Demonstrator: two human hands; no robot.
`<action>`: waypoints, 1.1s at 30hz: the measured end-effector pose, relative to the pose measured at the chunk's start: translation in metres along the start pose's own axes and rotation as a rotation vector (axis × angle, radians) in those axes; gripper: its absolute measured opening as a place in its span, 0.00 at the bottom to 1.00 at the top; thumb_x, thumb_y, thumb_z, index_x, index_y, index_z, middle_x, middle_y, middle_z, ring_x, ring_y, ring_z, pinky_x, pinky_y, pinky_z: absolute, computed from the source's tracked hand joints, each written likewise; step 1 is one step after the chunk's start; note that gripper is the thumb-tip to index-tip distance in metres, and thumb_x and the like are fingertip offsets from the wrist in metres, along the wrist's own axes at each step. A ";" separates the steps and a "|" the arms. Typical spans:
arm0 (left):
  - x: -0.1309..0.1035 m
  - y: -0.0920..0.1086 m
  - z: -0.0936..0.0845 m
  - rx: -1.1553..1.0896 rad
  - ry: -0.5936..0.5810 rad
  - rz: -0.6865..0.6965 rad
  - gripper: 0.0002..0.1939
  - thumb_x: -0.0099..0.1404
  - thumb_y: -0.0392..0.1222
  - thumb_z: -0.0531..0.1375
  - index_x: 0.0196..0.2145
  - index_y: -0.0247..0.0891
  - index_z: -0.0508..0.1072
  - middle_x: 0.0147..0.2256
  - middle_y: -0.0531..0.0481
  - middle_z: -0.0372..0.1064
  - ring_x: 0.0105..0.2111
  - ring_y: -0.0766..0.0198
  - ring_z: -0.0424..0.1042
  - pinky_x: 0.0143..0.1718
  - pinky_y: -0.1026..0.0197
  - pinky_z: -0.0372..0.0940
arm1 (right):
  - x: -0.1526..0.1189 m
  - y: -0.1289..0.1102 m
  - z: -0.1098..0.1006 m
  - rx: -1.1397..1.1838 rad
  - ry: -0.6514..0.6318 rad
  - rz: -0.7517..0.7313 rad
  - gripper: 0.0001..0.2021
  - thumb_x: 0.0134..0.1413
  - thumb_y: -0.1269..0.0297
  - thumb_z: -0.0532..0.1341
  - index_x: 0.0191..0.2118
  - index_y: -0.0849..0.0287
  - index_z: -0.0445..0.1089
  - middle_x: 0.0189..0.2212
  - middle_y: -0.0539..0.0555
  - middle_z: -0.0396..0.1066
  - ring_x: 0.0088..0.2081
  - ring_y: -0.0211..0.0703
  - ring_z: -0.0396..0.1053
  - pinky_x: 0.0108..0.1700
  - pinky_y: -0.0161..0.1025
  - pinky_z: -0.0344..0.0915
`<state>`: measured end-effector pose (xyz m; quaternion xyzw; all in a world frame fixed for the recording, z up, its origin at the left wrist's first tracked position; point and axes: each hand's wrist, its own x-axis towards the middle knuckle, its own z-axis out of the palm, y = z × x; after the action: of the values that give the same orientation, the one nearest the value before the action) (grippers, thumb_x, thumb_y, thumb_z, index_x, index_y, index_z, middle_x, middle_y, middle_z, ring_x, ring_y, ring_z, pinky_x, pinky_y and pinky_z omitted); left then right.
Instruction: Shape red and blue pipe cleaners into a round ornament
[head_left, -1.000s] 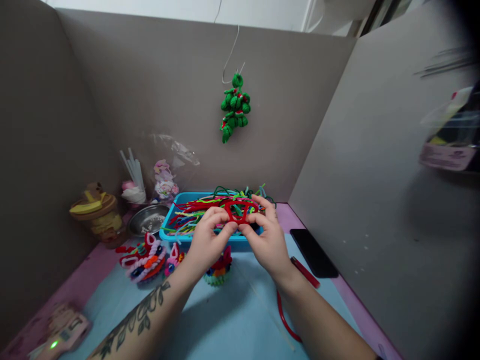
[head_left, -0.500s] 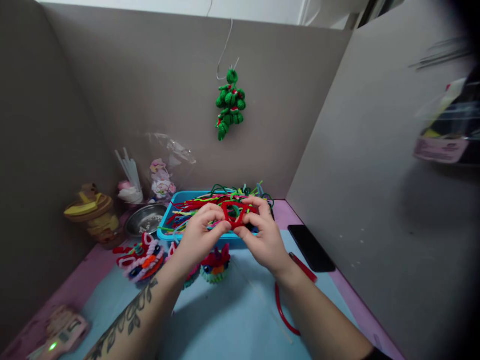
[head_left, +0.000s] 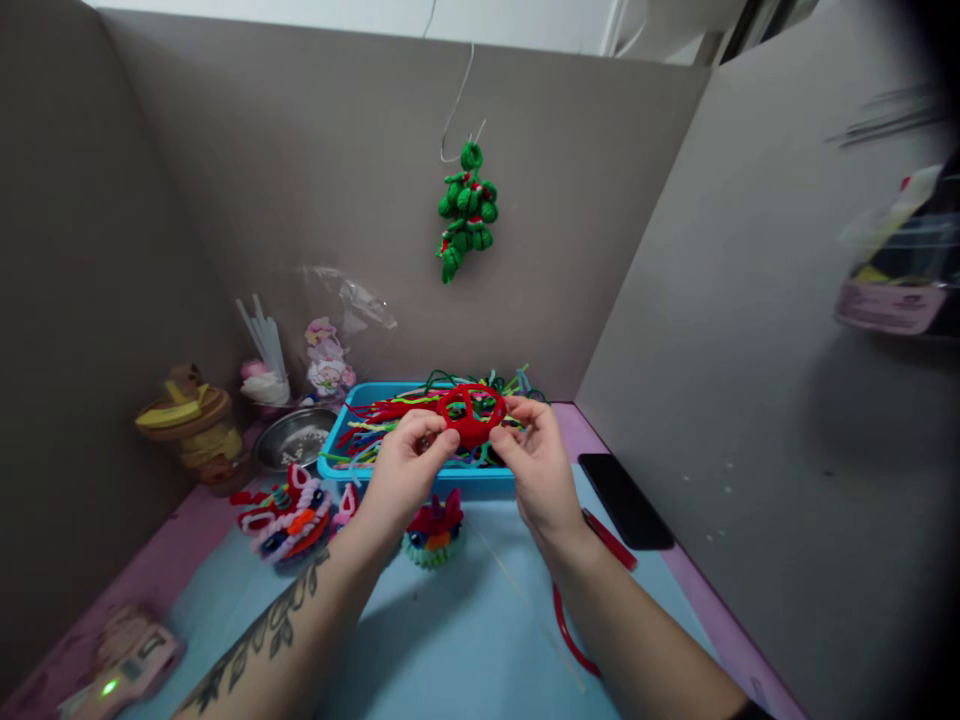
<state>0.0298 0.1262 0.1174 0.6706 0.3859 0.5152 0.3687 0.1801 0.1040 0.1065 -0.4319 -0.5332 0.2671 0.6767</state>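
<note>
A red fuzzy frame [head_left: 472,425], rounded with open loops, is held up between both hands in front of the blue tray [head_left: 436,477]. My left hand [head_left: 409,460] pinches its left edge between thumb and fingers. At its right edge, my right hand [head_left: 534,455] grips it the same way. Behind and below the frame lie many coloured fuzzy stems [head_left: 390,408] in the tray. Under my wrists on the mat stand a pink and red fuzzy animal head [head_left: 292,518] and a smaller red and green one [head_left: 435,532].
A metal bowl [head_left: 294,440] and a yellow-brown cup [head_left: 193,435] stand at the left. A black phone [head_left: 626,502] and a red-handled tool [head_left: 611,540] lie at the right. A pink device [head_left: 127,665] sits front left. A green ornament [head_left: 466,215] hangs on the back panel.
The red frame has been turned and now shows a rounder outline with its loops facing the camera. My right hand has shifted slightly right and my fingers have changed their hold.
</note>
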 end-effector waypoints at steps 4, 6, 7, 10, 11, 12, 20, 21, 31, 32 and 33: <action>-0.002 0.007 -0.001 0.175 0.041 0.108 0.06 0.59 0.41 0.58 0.26 0.37 0.70 0.32 0.49 0.63 0.36 0.63 0.64 0.39 0.61 0.60 | -0.001 -0.011 -0.008 -0.347 -0.017 -0.189 0.06 0.49 0.60 0.62 0.35 0.54 0.70 0.56 0.56 0.57 0.59 0.53 0.53 0.59 0.56 0.50; -0.004 0.010 0.000 0.213 0.032 0.144 0.05 0.59 0.40 0.58 0.26 0.37 0.69 0.32 0.50 0.63 0.37 0.62 0.64 0.40 0.61 0.60 | 0.000 -0.014 -0.009 -0.435 -0.077 -0.211 0.04 0.49 0.62 0.62 0.31 0.54 0.71 0.58 0.55 0.54 0.61 0.55 0.50 0.60 0.58 0.47; -0.004 0.011 0.001 0.222 0.026 0.156 0.05 0.60 0.39 0.58 0.27 0.38 0.69 0.32 0.50 0.63 0.37 0.62 0.64 0.40 0.61 0.60 | 0.000 -0.015 -0.009 -0.448 -0.095 -0.212 0.03 0.49 0.62 0.62 0.30 0.55 0.71 0.59 0.55 0.54 0.61 0.55 0.49 0.59 0.59 0.47; -0.006 0.013 0.001 0.237 0.015 0.180 0.05 0.60 0.38 0.57 0.26 0.38 0.68 0.32 0.50 0.62 0.37 0.63 0.64 0.40 0.61 0.59 | -0.001 -0.015 -0.007 -0.441 -0.131 -0.205 0.05 0.50 0.64 0.60 0.26 0.56 0.68 0.59 0.54 0.55 0.61 0.55 0.49 0.59 0.59 0.47; -0.006 0.013 0.001 0.244 0.012 0.182 0.05 0.60 0.38 0.57 0.26 0.38 0.67 0.32 0.50 0.62 0.37 0.63 0.64 0.40 0.60 0.59 | -0.001 -0.015 -0.006 -0.438 -0.141 -0.207 0.06 0.50 0.65 0.60 0.25 0.57 0.68 0.58 0.54 0.56 0.61 0.54 0.50 0.59 0.58 0.47; -0.006 0.014 0.000 0.254 0.008 0.183 0.05 0.59 0.38 0.57 0.25 0.38 0.67 0.32 0.50 0.62 0.36 0.62 0.63 0.39 0.60 0.59 | -0.001 -0.015 -0.005 -0.436 -0.151 -0.213 0.06 0.50 0.66 0.59 0.24 0.57 0.67 0.57 0.54 0.57 0.60 0.54 0.50 0.60 0.58 0.47; -0.005 0.022 -0.007 0.290 -0.074 0.191 0.07 0.57 0.37 0.57 0.22 0.38 0.66 0.30 0.51 0.62 0.33 0.63 0.64 0.36 0.60 0.60 | -0.003 -0.015 -0.007 -0.335 -0.220 -0.279 0.07 0.49 0.65 0.60 0.23 0.56 0.66 0.54 0.53 0.60 0.60 0.52 0.52 0.61 0.55 0.48; -0.005 0.022 -0.008 0.289 -0.073 0.197 0.07 0.57 0.37 0.57 0.22 0.38 0.67 0.30 0.50 0.62 0.33 0.63 0.64 0.37 0.60 0.60 | -0.003 -0.014 -0.007 -0.316 -0.216 -0.262 0.07 0.49 0.64 0.61 0.23 0.56 0.67 0.53 0.54 0.60 0.59 0.52 0.53 0.61 0.54 0.49; 0.003 0.003 -0.005 -0.039 0.064 -0.073 0.17 0.52 0.42 0.64 0.39 0.37 0.67 0.34 0.50 0.66 0.32 0.65 0.65 0.33 0.62 0.62 | 0.001 0.009 0.005 0.153 -0.110 0.075 0.11 0.50 0.55 0.61 0.30 0.58 0.72 0.47 0.57 0.66 0.53 0.49 0.61 0.55 0.48 0.58; 0.003 0.001 -0.004 -0.093 0.035 -0.107 0.16 0.52 0.43 0.64 0.39 0.36 0.68 0.32 0.51 0.66 0.30 0.66 0.65 0.31 0.63 0.62 | 0.001 0.009 0.007 0.189 -0.114 0.090 0.11 0.50 0.55 0.62 0.30 0.58 0.72 0.46 0.57 0.67 0.53 0.49 0.62 0.55 0.47 0.59; 0.004 0.000 -0.003 -0.145 0.015 -0.132 0.17 0.52 0.44 0.64 0.39 0.36 0.68 0.30 0.51 0.65 0.29 0.67 0.64 0.30 0.64 0.61 | 0.001 0.009 0.007 0.213 -0.115 0.099 0.11 0.49 0.55 0.62 0.30 0.58 0.72 0.45 0.57 0.68 0.52 0.48 0.63 0.55 0.47 0.59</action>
<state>0.0275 0.1298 0.1198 0.6116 0.3935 0.5213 0.4465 0.1741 0.1110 0.0996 -0.3674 -0.5179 0.3795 0.6729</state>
